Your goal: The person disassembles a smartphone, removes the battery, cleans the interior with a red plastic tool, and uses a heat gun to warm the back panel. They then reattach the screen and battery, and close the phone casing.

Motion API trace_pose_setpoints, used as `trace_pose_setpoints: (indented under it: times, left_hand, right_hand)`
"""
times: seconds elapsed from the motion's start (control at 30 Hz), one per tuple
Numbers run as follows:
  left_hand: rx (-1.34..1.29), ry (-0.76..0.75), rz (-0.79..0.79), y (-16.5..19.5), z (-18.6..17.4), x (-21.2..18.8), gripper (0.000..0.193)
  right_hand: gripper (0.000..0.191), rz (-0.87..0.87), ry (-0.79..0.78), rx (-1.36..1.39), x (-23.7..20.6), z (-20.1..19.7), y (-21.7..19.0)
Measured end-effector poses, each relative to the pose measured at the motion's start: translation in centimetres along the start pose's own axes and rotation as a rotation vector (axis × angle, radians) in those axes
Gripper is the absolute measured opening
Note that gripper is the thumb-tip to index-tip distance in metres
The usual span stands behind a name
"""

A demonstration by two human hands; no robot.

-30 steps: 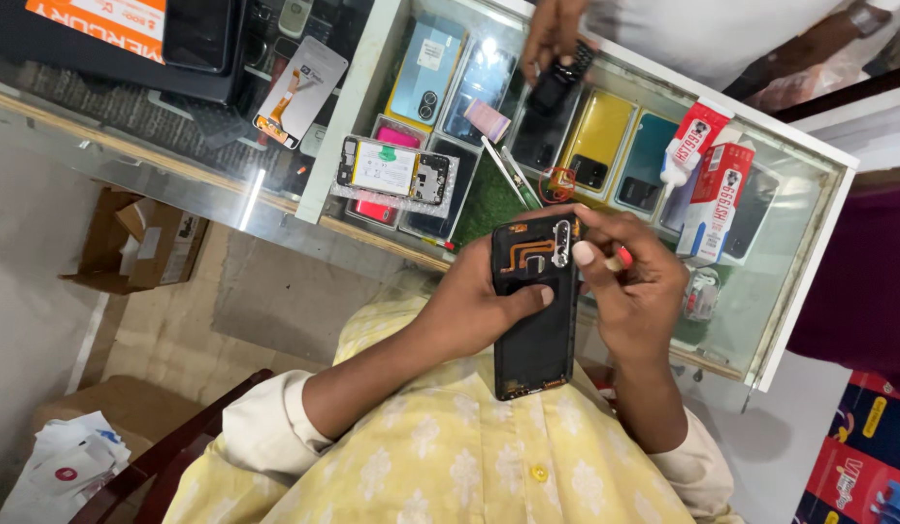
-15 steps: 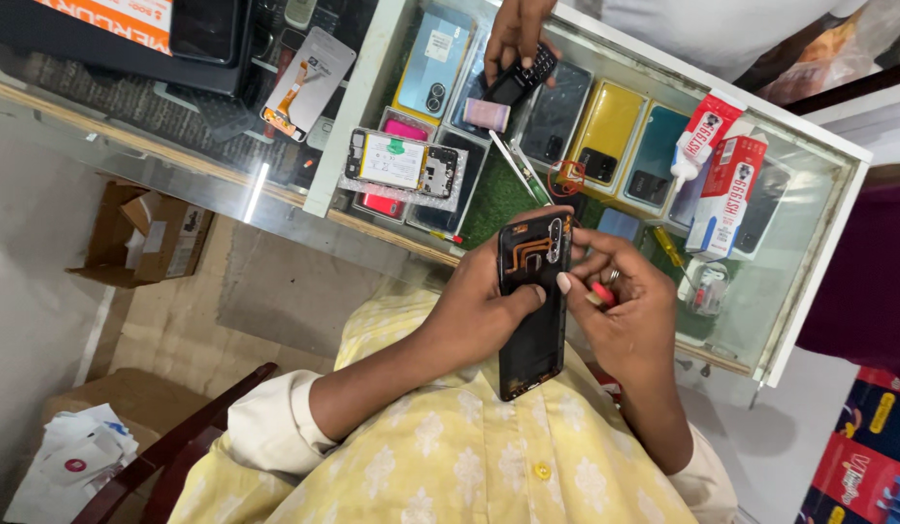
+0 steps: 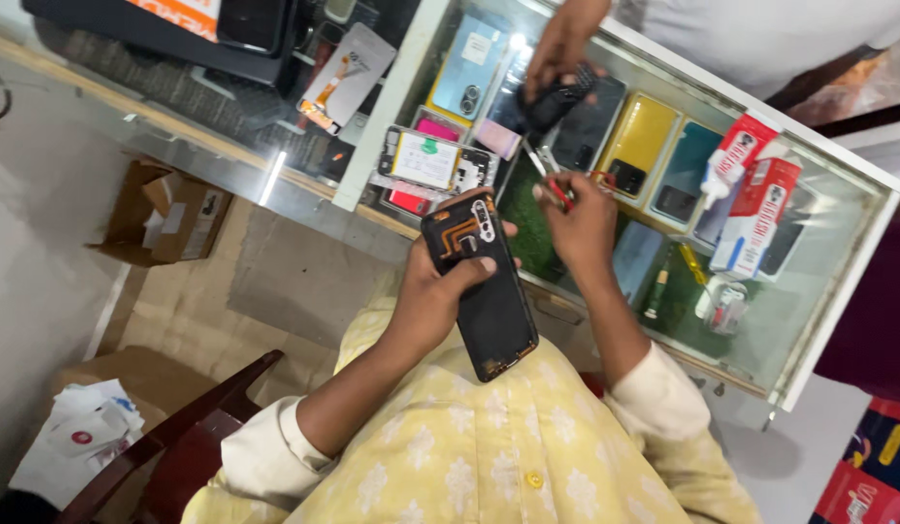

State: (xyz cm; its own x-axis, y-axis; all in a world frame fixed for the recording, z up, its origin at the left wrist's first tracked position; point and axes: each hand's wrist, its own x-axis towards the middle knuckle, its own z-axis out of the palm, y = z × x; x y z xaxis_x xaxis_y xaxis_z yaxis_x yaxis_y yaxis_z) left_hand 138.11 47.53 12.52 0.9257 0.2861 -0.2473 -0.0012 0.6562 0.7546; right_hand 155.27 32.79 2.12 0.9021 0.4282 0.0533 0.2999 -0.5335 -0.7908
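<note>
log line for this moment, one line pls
left hand: holds black phone frame | right hand: holds red-handled tool over glass counter | another person's hand: on dark phone

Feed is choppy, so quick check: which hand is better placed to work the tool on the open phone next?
Probably the right hand: it already pinches the red-handled tool just beside the phone. The left hand is wrapped around the phone, steadying it.

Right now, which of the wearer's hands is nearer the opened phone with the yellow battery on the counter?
Left. The left hand, holding a black phone, sits just below the opened phone. The right hand, pinching a red-handled tool, is off to its side, farther away.
</note>
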Motion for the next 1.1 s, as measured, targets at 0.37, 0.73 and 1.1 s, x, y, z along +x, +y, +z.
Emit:
trace_pose_setpoints:
  times: [0.37, 0.73, 1.1]
  left_hand:
    - [-0.071, 0.161, 0.084, 2.9, -6.0, -2.4, 0.063]
    - [-0.100, 0.207, 0.109, 5.2, -10.4, -3.0, 0.060]
    - [-0.134, 0.209, 0.088, 6.6, -12.1, -3.9, 0.061]
  right_hand:
    - [0.030, -0.231, -0.056, -0.308, 8.0, 6.5, -1.3]
    - [0.038, -0.090, -0.168, -0.240, 9.2, 7.9, -3.3]
    - [0.034, -0.213, -0.133, -0.335, 9.9, 10.3, -6.5]
